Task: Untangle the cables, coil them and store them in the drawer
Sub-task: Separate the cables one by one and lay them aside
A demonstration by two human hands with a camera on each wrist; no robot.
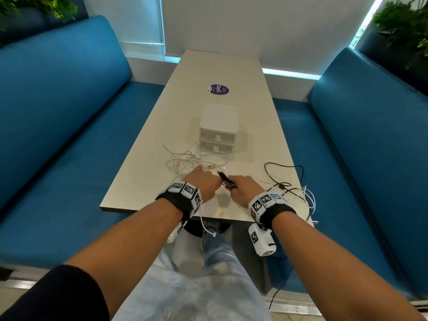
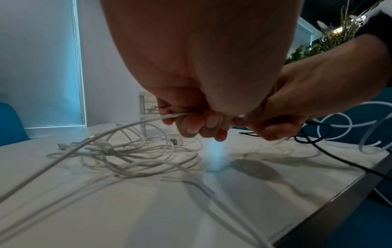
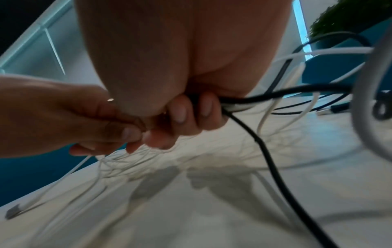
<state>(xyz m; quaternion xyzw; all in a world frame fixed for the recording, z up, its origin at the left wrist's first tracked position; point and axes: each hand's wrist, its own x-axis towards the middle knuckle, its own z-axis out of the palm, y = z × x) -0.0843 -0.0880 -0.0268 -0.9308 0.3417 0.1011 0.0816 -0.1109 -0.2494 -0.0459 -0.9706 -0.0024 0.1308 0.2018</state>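
Gripping a white cable (image 2: pixel 127 125) in curled left hand (image 1: pixel 203 181), right hand (image 1: pixel 245 188) clutching black cable (image 3: pixel 265 97), fists touching.

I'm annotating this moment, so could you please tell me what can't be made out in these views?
- Black cable: head view, both hands cover its held part.
- Drawer unit: left wrist view, left hand mostly hides it.
- Right hand: right wrist view, blur hides which white strands it grips.
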